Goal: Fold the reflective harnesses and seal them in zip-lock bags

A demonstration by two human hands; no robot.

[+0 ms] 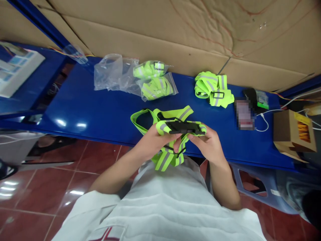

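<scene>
Between both hands, over the front edge of the blue table, is a neon yellow reflective strap [164, 161] with grey stripes. Its black plastic buckle [182, 127] faces up between the hands. My left hand [152, 142] grips the strap at the buckle's left end, fingers partly hidden beneath. On the right end, my right hand [209, 142] pinches the folded webbing, thumb near the buckle. One loop of strap lies on the table to the left, and loose ends with black sliders hang down toward my lap.
Bagged reflective straps [157, 88] lie at the back beside clear plastic bags [112, 73]. Rolled straps [210, 88] sit further right, near a phone [244, 114] with a white cable. A cardboard box [288, 130] stands at the right end of the blue table [82, 100].
</scene>
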